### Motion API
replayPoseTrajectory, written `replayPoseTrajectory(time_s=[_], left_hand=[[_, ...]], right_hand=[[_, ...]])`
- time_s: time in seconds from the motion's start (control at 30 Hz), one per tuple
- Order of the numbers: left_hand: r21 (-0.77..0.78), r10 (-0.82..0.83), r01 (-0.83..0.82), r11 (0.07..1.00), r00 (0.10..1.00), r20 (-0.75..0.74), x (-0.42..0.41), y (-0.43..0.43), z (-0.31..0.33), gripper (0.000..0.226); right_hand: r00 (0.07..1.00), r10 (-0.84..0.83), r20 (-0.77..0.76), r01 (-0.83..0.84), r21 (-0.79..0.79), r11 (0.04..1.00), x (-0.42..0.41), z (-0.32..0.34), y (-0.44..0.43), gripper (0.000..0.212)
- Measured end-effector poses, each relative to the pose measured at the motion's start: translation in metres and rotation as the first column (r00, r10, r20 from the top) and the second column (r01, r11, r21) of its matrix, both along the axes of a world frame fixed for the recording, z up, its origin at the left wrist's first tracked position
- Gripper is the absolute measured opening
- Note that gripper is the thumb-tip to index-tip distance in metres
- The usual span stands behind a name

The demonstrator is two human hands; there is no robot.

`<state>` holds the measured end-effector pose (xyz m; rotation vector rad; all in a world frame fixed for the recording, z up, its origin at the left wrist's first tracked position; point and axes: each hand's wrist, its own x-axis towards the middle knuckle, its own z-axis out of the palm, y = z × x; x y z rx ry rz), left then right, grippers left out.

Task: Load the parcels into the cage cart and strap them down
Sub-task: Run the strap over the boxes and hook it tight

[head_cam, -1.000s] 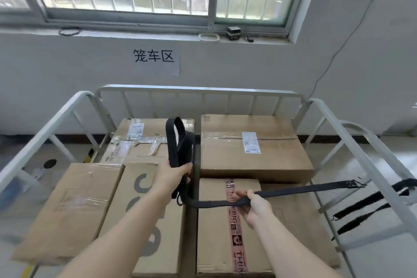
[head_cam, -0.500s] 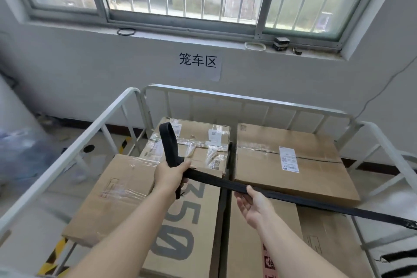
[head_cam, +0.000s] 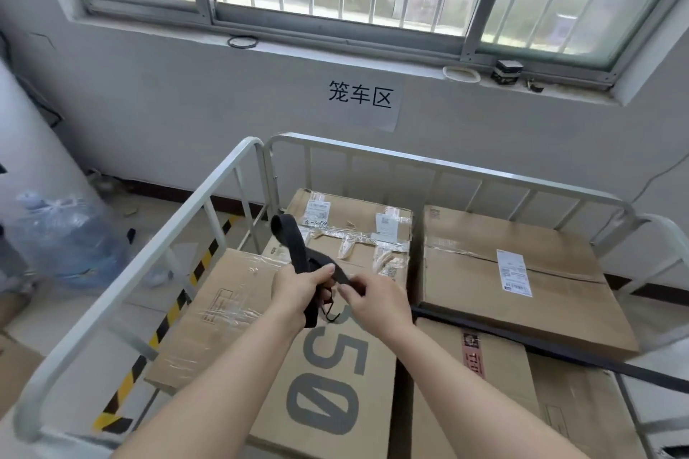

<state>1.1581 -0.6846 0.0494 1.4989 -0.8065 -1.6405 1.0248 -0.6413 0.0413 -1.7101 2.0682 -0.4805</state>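
I have the left hand (head_cam: 302,287) and right hand (head_cam: 376,300) both gripping one black webbing strap (head_cam: 293,249) above a brown cardboard parcel (head_cam: 335,380) marked "350".

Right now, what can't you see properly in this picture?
Head view:
- Far end of the strap: cut off by the right edge.
- The strap between the left hand and right hand: covered by fingers.
- Print on the shipping label: too small to read.
- The water jug at left: blurred.
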Motion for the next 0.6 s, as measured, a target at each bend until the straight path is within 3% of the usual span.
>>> replayPoseTrajectory(time_s=[0.1, 0.27, 0.4, 0.43, 0.53, 0.6], left_hand=[[-0.037, 0.022, -0.02, 0.999, 0.999, 0.05, 0.039, -0.017, 0.0, 0.008], [-0.23, 0.006, 0.067, 0.971, 0.952, 0.306, 0.113, -0.05, 0.006, 0.01], [-0.398, 0.081, 0.176, 0.9, 0.83, 0.552, 0.161, -0.073, 0.024, 0.008], [-0.417, 0.098, 0.194, 0.888, 0.807, 0.583, 0.172, -0.078, 0.03, 0.009], [-0.424, 0.105, 0.273, 0.864, 0.725, 0.681, 0.194, -0.088, 0.045, 0.018], [-0.418, 0.126, 0.37, 0.83, 0.605, 0.786, 0.205, -0.092, 0.054, 0.018]], right_hand=[[0.985, -0.034, 0.167, 0.013, 0.123, 0.992, 0.016, -0.008, -0.008, 0.009], [0.982, -0.061, 0.181, 0.02, 0.22, 0.975, 0.049, -0.016, -0.021, 0.017], [0.942, -0.151, 0.301, 0.077, 0.245, 0.966, 0.068, -0.013, -0.033, 0.015], [0.935, -0.136, 0.327, 0.06, 0.232, 0.971, 0.074, -0.007, -0.035, 0.013], [0.876, -0.065, 0.477, -0.026, 0.183, 0.983, 0.098, 0.011, -0.041, 0.039], [0.845, -0.014, 0.534, -0.071, 0.139, 0.988, 0.112, 0.022, -0.049, 0.033]])
